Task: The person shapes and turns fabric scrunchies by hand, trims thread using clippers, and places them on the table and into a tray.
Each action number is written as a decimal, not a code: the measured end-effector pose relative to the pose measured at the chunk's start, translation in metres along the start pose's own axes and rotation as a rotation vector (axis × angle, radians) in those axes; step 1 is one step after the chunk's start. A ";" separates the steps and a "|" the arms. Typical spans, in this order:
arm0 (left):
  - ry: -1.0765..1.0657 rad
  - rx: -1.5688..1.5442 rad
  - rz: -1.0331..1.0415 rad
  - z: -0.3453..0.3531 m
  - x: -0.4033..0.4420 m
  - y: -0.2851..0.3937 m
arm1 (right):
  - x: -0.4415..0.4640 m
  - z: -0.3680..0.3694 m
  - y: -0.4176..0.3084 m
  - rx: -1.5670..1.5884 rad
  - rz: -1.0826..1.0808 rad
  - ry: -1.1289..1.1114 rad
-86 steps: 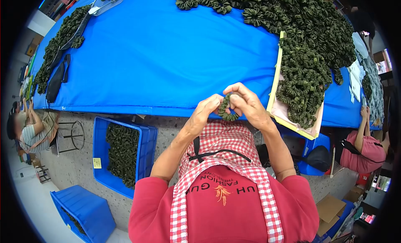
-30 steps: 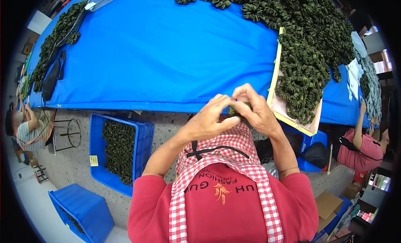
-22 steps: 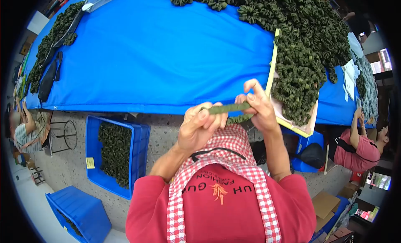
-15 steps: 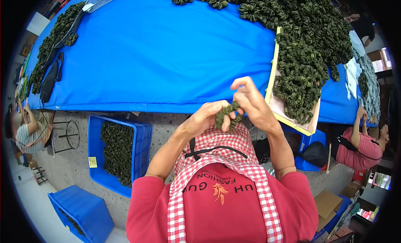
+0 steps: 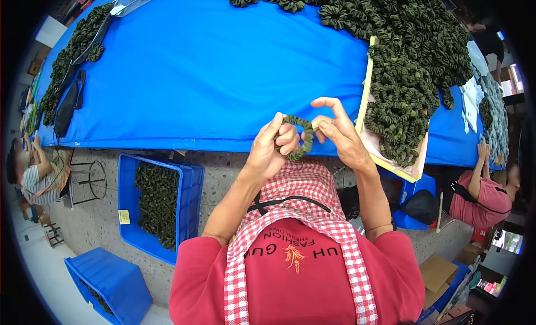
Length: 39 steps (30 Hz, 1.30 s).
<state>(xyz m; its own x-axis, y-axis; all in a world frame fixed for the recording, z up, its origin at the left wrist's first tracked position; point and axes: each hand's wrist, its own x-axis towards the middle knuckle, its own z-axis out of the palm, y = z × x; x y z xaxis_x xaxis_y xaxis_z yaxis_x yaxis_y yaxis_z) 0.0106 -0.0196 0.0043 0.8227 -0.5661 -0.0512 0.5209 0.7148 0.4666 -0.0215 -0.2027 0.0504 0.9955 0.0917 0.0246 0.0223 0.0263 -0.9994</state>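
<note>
A dark green fabric scrunchie (image 5: 306, 142) hangs as an open ring between my hands, just over the table's front edge. My left hand (image 5: 272, 148) has its fingers curled through and around the ring's left side. My right hand (image 5: 341, 136) pinches at the ring's upper right edge with thumb and fingertip, one finger raised and bent above. Whether a thread or other small bit is in that pinch is too fine to tell. To the right, a yellow-edged tray (image 5: 363, 104) is heaped with similar scrunchies (image 5: 399, 96).
Blue cloth (image 5: 223, 68) covers the table. More scrunchies (image 5: 413, 29) are piled behind the tray, and others lie at the far left. A blue crate (image 5: 190, 205) of dark green pieces stands on the floor. People sit at left (image 5: 42, 171) and right (image 5: 480, 194).
The scrunchie has gone from bunched between my fingers to an open, round ring. My left hand has turned, its fingers now curled at the ring's left; my right hand has shifted slightly right.
</note>
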 end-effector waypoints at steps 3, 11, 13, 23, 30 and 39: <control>0.085 -0.114 -0.078 -0.007 0.009 -0.005 | 0.005 0.001 0.000 0.071 -0.048 0.019; 0.245 0.020 0.090 0.021 0.010 -0.015 | -0.020 0.021 0.024 -0.126 0.183 0.003; 0.289 0.079 0.118 0.021 0.006 -0.014 | -0.020 0.022 0.026 -0.168 0.206 -0.010; -0.195 -0.095 -0.125 -0.052 -0.023 -0.002 | -0.019 0.019 0.043 0.012 0.105 0.131; 0.105 0.896 0.449 0.008 -0.008 0.000 | -0.009 0.031 0.035 0.113 0.073 0.157; 0.086 1.229 0.401 0.015 -0.011 -0.018 | -0.015 0.035 0.029 0.166 0.053 0.139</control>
<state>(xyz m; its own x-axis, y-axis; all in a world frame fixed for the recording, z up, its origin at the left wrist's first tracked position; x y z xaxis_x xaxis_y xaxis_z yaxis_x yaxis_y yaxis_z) -0.0114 -0.0321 0.0096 0.9076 -0.3405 0.2457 -0.2755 -0.0413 0.9604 -0.0393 -0.1685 0.0216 0.9983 -0.0409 -0.0427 -0.0342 0.1900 -0.9812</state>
